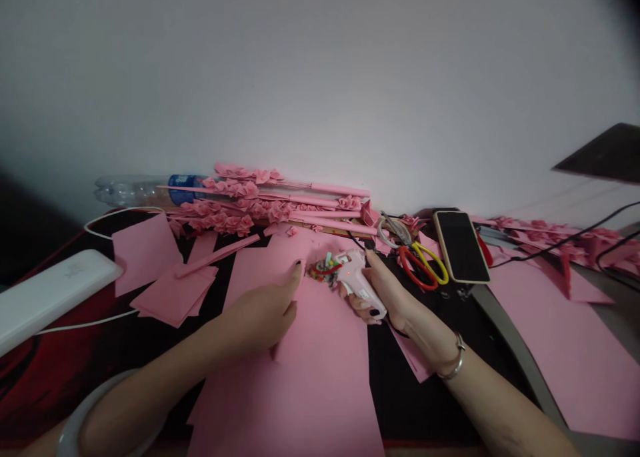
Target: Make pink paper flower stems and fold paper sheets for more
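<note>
My right hand (383,293) is wrapped round the grip of a pale pink glue gun (363,285). A small red light glows on its side. The gun's front points left, at a small multicoloured clump (324,270) whose kind I cannot make out. Left of that clump, my left hand (267,310) has its fingers drawn together with the thumb. They seem to pinch a narrow piece of pink paper (303,269), mostly hidden by the hand. Beneath both hands lie large pink paper sheets (320,403).
Pink paper flowers (245,190) on stems lie along the wall beside a plastic bottle (135,190). Scissors (423,267) and a phone (461,247) lie to the right. Cut paper squares (175,293) and a white power bank (60,290) with a cable are at left.
</note>
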Available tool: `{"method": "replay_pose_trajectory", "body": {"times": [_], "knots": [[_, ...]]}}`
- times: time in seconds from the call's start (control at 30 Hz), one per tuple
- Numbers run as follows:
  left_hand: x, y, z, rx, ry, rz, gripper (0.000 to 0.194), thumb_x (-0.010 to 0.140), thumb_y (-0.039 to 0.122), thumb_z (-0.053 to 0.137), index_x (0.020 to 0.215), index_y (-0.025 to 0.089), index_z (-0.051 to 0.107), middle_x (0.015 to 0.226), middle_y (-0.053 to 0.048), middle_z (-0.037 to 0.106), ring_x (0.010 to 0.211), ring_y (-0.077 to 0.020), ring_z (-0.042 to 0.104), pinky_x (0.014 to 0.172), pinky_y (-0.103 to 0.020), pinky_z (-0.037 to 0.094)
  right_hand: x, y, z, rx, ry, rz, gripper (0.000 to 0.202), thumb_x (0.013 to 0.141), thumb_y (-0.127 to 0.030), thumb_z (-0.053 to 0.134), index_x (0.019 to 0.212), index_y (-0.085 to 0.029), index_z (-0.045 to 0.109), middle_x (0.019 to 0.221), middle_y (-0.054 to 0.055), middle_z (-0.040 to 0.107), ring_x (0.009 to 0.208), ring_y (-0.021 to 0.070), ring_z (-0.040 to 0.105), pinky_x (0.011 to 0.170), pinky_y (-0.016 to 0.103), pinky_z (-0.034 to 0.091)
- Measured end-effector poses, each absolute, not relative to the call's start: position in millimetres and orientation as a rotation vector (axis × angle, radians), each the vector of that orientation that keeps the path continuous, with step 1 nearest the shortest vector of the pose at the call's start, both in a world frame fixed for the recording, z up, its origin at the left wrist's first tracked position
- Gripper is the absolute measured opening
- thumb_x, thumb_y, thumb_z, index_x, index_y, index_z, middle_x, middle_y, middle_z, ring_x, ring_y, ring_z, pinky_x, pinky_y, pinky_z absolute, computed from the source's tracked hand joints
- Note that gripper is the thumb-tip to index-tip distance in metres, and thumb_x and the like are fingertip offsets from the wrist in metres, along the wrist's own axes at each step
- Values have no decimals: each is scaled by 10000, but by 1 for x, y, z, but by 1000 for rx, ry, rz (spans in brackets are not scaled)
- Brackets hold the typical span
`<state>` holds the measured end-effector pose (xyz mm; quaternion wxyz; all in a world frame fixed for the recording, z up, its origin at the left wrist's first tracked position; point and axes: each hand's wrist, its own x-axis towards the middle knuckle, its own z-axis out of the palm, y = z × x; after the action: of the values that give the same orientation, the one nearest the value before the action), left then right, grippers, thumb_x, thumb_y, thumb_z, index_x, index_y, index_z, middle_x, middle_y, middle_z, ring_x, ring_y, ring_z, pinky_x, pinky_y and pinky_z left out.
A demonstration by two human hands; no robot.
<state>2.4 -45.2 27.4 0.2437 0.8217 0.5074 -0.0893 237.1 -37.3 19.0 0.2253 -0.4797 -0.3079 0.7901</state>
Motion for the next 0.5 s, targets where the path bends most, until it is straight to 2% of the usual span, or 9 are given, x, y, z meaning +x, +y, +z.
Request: {"method": "replay_pose_trajectory", "body": {"times": [0.5], "knots": [[4,-45,29,2248,1402,-269,673,936,271,286,1536,89,41,817,-123,723,747,-261,677,641,-314,450,234,-32,23,-1340,-821,2097,808,865,-763,70,702,-147,567,383,-45,378,263,65,257,267,176,189]]}}
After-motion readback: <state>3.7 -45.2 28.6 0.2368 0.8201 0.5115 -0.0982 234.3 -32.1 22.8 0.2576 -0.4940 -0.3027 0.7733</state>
